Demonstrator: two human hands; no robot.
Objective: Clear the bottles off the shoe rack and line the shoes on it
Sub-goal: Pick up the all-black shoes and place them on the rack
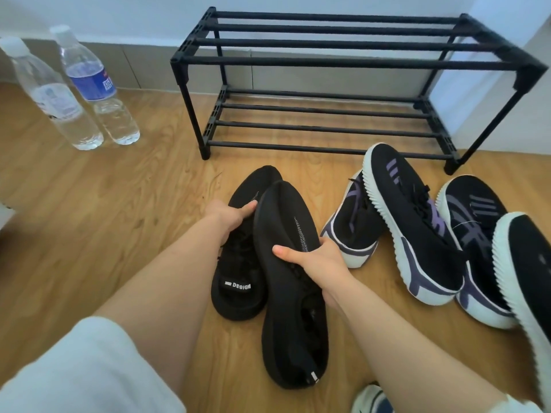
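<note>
1. Head view: the two-tier black shoe rack (343, 59) stands bare against the wall, while two clear water bottles (80, 90) stand upright on the wooden floor (89, 204) to its left, well apart from it (the clearing step looks done).
2. The left hand (231, 217) is closed around the upper of one black knit sneaker (238, 281), and the right hand (313, 260) grips the second black knit sneaker (293, 293), which is tilted against the first; both sit on the floor just in front of the rack.
3. Black-and-purple trainers (417, 231) lie jumbled to the right, one leaning on another, none yet shelved.
4. Judged from this, lining the shoes is only beginning: the next move calls for lifting the black pair together and setting it side by side, soles down, across the rack's bars.
</note>
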